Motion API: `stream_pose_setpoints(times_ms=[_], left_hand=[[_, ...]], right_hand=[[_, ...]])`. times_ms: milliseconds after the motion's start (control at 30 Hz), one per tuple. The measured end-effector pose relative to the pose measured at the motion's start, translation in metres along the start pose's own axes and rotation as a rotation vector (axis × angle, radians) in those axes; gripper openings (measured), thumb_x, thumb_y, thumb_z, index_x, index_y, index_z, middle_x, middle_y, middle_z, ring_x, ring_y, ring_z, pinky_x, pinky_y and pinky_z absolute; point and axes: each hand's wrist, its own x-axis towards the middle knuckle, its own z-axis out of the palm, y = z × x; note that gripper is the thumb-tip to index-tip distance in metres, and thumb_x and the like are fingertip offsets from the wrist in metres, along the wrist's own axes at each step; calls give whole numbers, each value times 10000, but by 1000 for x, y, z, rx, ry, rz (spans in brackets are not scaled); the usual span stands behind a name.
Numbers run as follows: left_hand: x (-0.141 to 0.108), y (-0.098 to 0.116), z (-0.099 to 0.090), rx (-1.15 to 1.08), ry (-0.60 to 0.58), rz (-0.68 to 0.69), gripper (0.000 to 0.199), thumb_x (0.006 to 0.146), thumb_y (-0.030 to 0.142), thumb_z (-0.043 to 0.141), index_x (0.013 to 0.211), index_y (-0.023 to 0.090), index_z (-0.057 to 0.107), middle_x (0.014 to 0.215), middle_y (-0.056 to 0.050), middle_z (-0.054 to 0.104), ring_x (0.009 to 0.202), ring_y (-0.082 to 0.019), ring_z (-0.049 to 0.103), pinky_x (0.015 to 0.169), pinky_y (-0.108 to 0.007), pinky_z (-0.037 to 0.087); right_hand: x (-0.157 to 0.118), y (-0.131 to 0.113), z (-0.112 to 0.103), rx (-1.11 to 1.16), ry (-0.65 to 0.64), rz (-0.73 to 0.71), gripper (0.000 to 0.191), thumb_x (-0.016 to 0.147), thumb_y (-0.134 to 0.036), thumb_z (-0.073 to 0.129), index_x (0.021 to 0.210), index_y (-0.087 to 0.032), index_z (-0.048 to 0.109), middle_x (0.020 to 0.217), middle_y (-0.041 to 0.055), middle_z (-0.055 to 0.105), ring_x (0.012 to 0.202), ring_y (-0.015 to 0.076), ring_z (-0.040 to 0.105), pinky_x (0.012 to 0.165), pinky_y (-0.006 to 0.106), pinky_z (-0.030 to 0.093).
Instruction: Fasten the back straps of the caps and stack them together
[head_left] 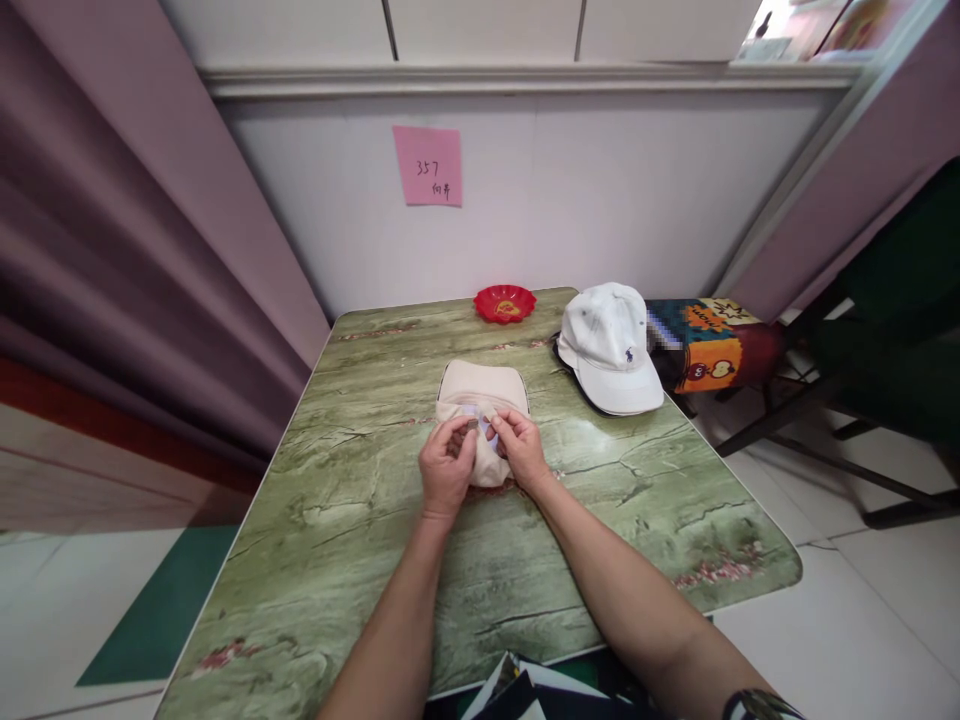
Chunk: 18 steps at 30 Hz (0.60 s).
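Note:
A beige cap (484,381) lies on the table in front of me, its brim pointing away and its crown toward me. My left hand (448,460) is at the crown's left side, fingers curled in a pinch on the cap. A small dark spot shows at those fingertips; I cannot make out what it is. My right hand (523,446) pinches the crown from the right, its fingers bent inward. Between the hands shows a pale lilac patch (487,425), partly covered by fingers. A white cap (609,345) with a small dark logo rests on dark headwear farther right.
The green wood-patterned table (337,520) stands against a white wall. A red scalloped dish (505,304) sits near its back edge. A pink note (429,166) is stuck to the wall. Beyond the right edge are a colourful patterned stool (709,350) and dark chair legs. Purple curtains hang left.

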Motion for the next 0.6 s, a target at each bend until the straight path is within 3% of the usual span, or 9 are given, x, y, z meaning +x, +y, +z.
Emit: stream_pose_setpoints(times_ms=[133,233,333,500,600], left_hand=[[2,-8,4,-364,75,-348,237,720,307,760,918,178,746,841,-34,732,728,-153,647,692,-257,493],[4,-8,3,-530,144,-509,273,627,296,821,856,170,746,779,-10,727,663,-124,622,660,-238,485],[7,-5,0,-633,165,-594,285,565,282,857,796,163,739,718,16,703,593,-88,579,618,-210,467],[12,-4,-10,-705,70,-651,281,571,302,868,764,150,733,699,11,691,600,-82,590,630,-200,479],[13,-3,-13,-731,37,-668,285,570,311,873,743,147,718,694,8,684,606,-91,605,646,-212,501]], right_hand=[[0,0,0,-80,-8,-51,287,853,-466,636,881,-182,670,652,-15,621,426,73,368,418,224,292],[-1,1,1,-144,9,-116,271,848,-448,644,901,-186,686,621,-15,626,470,105,466,466,236,378],[-2,3,2,-207,27,-185,258,848,-421,649,946,-189,705,627,-9,647,523,135,552,539,263,461],[-6,3,4,-345,64,-305,229,818,-400,697,893,-189,742,828,43,750,747,193,676,730,310,535],[-9,2,5,-417,72,-329,228,816,-408,702,849,-186,746,765,28,742,686,179,661,666,285,522]])
